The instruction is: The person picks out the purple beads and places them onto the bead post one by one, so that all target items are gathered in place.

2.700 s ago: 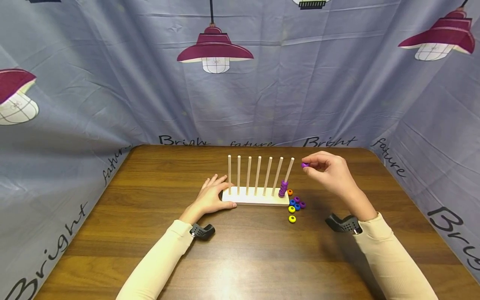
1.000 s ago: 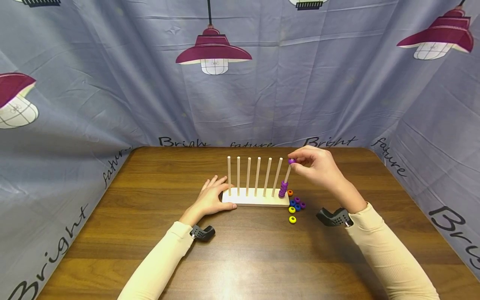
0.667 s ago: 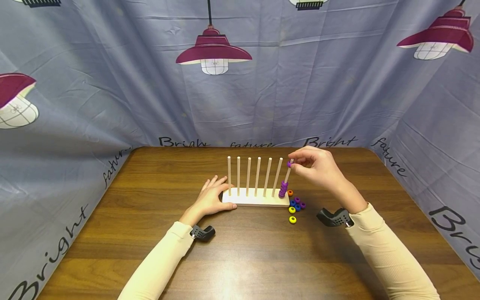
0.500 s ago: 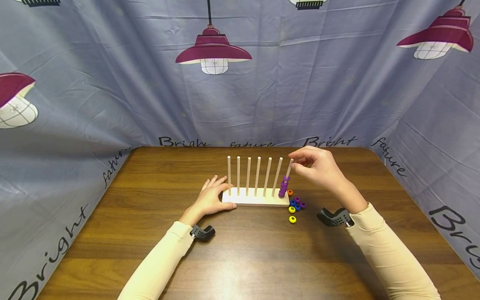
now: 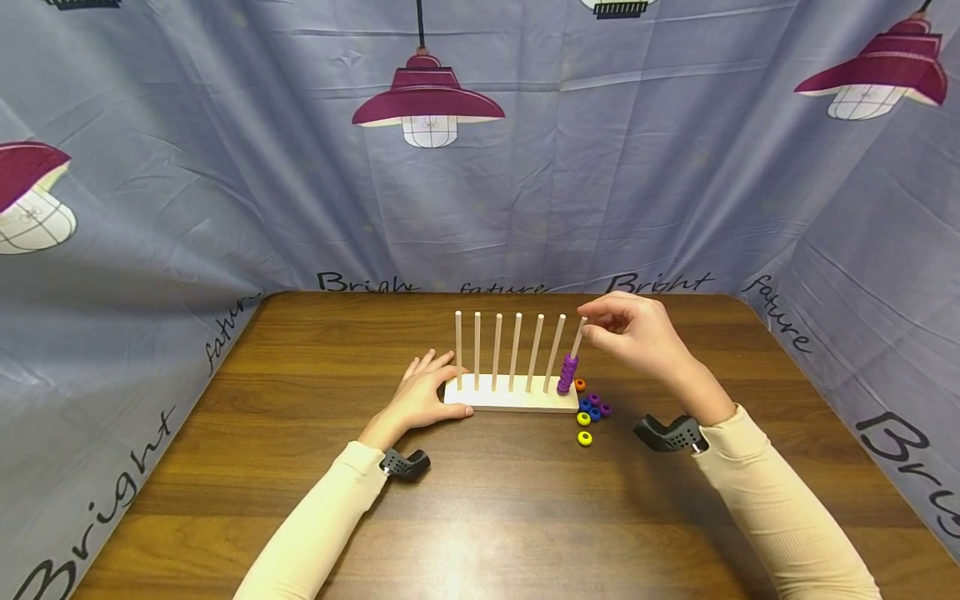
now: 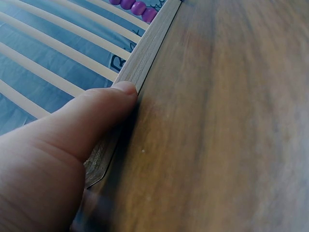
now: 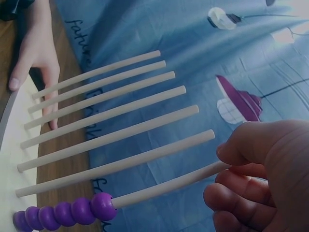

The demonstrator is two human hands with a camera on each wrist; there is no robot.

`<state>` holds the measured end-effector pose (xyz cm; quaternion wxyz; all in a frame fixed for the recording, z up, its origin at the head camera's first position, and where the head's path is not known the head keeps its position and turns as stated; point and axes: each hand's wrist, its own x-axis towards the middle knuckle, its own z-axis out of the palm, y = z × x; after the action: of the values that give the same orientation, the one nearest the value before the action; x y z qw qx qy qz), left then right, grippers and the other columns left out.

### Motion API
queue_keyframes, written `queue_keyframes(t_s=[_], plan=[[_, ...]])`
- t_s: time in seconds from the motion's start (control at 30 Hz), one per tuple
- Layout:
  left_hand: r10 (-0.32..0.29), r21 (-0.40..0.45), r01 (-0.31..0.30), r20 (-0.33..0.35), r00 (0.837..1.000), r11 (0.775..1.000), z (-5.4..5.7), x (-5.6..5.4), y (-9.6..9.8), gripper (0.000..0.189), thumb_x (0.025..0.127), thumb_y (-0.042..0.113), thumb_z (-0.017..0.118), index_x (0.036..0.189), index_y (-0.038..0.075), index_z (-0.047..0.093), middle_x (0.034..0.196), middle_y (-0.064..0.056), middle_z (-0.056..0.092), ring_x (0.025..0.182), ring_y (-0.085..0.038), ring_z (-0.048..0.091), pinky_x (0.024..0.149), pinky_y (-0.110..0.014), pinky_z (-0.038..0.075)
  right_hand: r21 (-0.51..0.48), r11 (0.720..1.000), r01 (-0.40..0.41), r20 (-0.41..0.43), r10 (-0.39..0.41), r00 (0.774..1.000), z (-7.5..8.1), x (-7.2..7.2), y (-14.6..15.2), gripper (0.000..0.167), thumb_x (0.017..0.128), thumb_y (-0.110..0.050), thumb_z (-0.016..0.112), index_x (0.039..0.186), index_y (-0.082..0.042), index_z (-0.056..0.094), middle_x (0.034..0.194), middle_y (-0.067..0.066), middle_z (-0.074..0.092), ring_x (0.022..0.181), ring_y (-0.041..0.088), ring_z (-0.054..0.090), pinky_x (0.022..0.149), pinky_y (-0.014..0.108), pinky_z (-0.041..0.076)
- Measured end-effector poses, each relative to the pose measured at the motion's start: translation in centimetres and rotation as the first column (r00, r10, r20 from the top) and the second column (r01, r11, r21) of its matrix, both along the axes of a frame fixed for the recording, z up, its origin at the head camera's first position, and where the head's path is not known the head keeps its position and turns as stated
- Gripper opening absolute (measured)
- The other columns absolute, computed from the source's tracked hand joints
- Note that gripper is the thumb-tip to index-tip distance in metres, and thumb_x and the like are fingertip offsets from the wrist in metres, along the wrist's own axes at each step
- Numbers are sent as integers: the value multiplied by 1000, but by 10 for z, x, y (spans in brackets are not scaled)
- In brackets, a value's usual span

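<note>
- Head view: your right hand (image 5: 637, 333) hovers at the tip of the rightmost peg (image 5: 578, 342), fingers loosely curled and holding nothing. The purple beads (image 5: 567, 374) sit stacked low on that peg, below your fingers. Judging by this, a bead is just threaded; the next move calls for a pick from the loose beads (image 5: 592, 412) on the counter (image 5: 487, 508), below your right hand.
- Left wrist view: your left hand (image 6: 53, 159) lies flat, thumb pressed to the smooth pale wooden base (image 6: 145, 53).
- Right wrist view: round glossy beads, slim matte dowels.
</note>
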<state>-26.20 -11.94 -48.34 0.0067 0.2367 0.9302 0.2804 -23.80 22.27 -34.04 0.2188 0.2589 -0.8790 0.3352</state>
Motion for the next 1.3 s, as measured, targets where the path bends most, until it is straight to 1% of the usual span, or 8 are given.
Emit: queue_keyframes(t_s=[0.37, 0.53, 0.7, 0.83, 0.93, 1.07, 1.3], plan=[[1, -6, -1, 2, 1000, 1000, 3, 1, 0, 65, 78, 50, 82, 134, 21, 66, 161, -16, 42, 156, -45, 22, 127, -64, 11, -13, 1000, 1, -2, -1, 1000, -1, 0, 2, 19, 80, 3, 75, 98, -3, 78, 87, 8, 76, 70, -8, 58, 62, 7, 47], [4, -5, -4, -1, 1000, 1000, 2, 1, 0, 66, 78, 49, 82, 134, 20, 66, 161, -16, 43, 155, -45, 23, 127, -64, 11, -24, 1000, 13, 14, -12, 1000, -2, 3, 6, 19, 81, 1, 74, 99, -4, 79, 90, 9, 76, 72, -9, 59, 63, 8, 47], [5, -16, -5, 4, 1000, 1000, 2, 0, 0, 66, 78, 49, 81, 136, 21, 65, 162, -14, 42, 156, -44, 21, 128, -63, 10, -35, 999, 34, 33, -33, 999, -7, 6, 13, 19, 81, 0, 75, 99, -4, 79, 91, 10, 77, 72, -9, 59, 62, 9, 46], [3, -23, -3, 10, 1000, 1000, 1, 0, 0, 66, 79, 50, 80, 137, 22, 64, 163, -13, 40, 157, -42, 20, 128, -61, 8, -44, 998, 53, 60, -51, 997, -15, 8, 21, 20, 81, 0, 75, 101, -4, 78, 93, 12, 76, 72, -9, 59, 62, 9, 46], [2, -19, -2, 4, 1000, 1000, 1, 0, 0, 66, 79, 50, 81, 136, 21, 65, 162, -14, 41, 157, -43, 21, 128, -62, 9, -42, 996, 75, 83, -71, 994, -24, 11, 26, 20, 82, -1, 74, 101, -5, 78, 93, 10, 76, 72, -8, 59, 63, 9, 46], [4, -18, -4, 5, 1000, 1000, 1, 0, 0, 66, 79, 49, 81, 136, 21, 65, 162, -15, 41, 157, -44, 21, 128, -63, 9, -28, 995, 96, 106, -93, 990, -38, 15, 33, 20, 82, -1, 74, 101, -5, 78, 89, 7, 74, 71, -7, 58, 62, 9, 46], [9, -14, -9, 0, 1000, 1000, 3, 1, 1, 65, 78, 49, 81, 134, 21, 66, 161, -15, 42, 156, -44, 22, 127, -64, 11, 4, 993, 118, 156, -117, 981, -63, 20, 43, 21, 80, -1, 76, 101, -4, 78, 84, 5, 73, 70, -6, 56, 62, 12, 47]])
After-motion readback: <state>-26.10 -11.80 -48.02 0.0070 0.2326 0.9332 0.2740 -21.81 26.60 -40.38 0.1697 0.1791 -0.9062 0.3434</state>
